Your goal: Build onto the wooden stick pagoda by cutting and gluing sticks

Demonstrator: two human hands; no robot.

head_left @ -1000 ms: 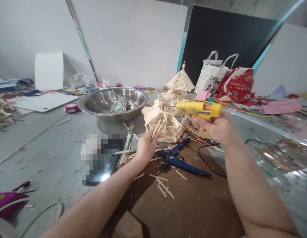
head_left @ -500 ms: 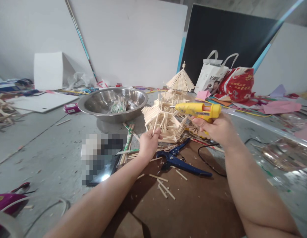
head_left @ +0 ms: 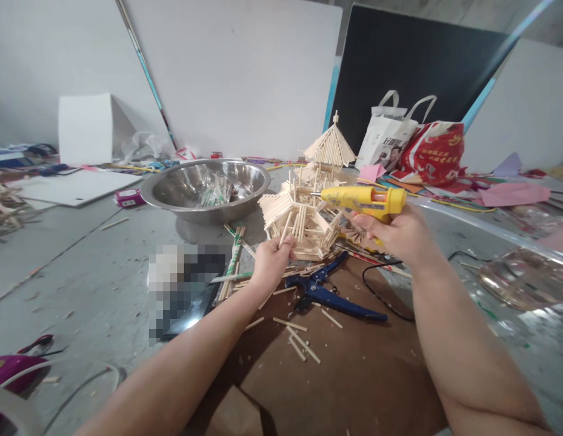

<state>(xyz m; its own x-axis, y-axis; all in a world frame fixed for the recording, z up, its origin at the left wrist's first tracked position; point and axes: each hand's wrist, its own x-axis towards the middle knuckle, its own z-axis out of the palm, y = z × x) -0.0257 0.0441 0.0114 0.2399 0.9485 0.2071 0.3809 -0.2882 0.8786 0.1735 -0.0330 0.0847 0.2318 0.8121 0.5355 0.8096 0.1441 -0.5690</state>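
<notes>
My right hand [head_left: 402,236] is wrapped round a yellow hot glue gun [head_left: 358,198], its nozzle pointing left over a pagoda-like model [head_left: 303,224] built of thin wooden sticks. My left hand [head_left: 272,260] pinches a wooden stick [head_left: 286,229] upright at the model's front left side. Behind, a pointed stick roof [head_left: 331,145] rises; I cannot tell whether it joins the front part. Blue cutting pliers [head_left: 333,297] lie just in front of the model on a brown board [head_left: 354,369], among loose stick pieces.
A steel basin [head_left: 258,197] holding packed sticks stands left of the model. A phone-like dark screen [head_left: 193,315], partly blurred, lies beside my left forearm. A black cable [head_left: 365,281] curves at the right. Bags [head_left: 438,151] and coloured paper [head_left: 513,192] are at the back right.
Both hands, the glue gun and the model hold nearly the same positions. The whole view has shifted very slightly.
</notes>
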